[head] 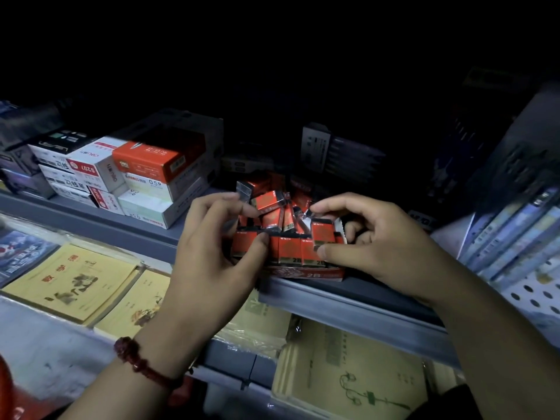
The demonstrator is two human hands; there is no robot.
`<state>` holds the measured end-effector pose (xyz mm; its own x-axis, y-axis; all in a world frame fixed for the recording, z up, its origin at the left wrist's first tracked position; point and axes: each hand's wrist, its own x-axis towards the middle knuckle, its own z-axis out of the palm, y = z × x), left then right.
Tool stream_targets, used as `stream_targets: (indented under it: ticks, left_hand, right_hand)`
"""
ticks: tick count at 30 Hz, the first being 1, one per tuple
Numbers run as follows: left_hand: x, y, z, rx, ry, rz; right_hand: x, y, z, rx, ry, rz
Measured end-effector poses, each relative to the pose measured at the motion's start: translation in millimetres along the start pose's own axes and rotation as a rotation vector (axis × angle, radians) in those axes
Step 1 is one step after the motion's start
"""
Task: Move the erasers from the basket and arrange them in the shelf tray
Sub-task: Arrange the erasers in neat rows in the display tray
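Observation:
A red cardboard shelf tray marked 2B sits on the grey shelf and holds several red-wrapped erasers; a front row stands upright, others lie jumbled behind. My left hand pinches an eraser between thumb and fingers above the tray's left side. My right hand grips an upright eraser at the tray's right end, thumb on its front. The basket is not in view.
Stacked white and orange boxes stand on the shelf to the left. Yellow exercise books lie on the lower shelf. Blue booklets lean at the right by a perforated panel. The shelf's back is dark.

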<state>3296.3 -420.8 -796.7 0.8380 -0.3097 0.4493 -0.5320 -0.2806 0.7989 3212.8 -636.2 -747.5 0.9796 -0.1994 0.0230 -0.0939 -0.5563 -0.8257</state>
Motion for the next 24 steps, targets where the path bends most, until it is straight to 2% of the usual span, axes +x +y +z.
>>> stream_targets:
  ticks: [6, 10, 12, 14, 16, 19, 24]
  left_hand:
    - [0.1, 0.2, 2.4, 0.011, -0.014, 0.020]
    - [-3.5, 15.2, 6.7, 0.162, 0.115, 0.280]
    - [-4.2, 26.7, 9.7, 0.164, 0.039, 0.381]
    - [-4.5, 32.4, 16.4, 0.208, -0.139, 0.432]
    - [-2.6, 32.4, 24.7, 0.378, -0.264, 0.451]
    - [3.4, 33.7, 29.3, 0.540, -0.334, 0.425]
    - [9.4, 32.5, 23.6, 0.518, -0.382, 0.445]
  right_hand:
    - [-0.1, 3.2, 1.7, 0.093, 0.079, 0.011]
    - [2.5, 10.3, -1.8, 0.390, 0.190, 0.113]
    - [3.0, 11.7, -4.0, 0.469, 0.247, 0.137]
    - [4.2, 10.7, -3.9, 0.471, 0.285, 0.133]
    - [5.0, 9.0, -1.0, 0.478, 0.291, 0.125]
    - [8.3, 11.1, 3.0, 0.485, 0.291, 0.122]
    - [12.4, 11.9, 3.9, 0.506, 0.293, 0.165]
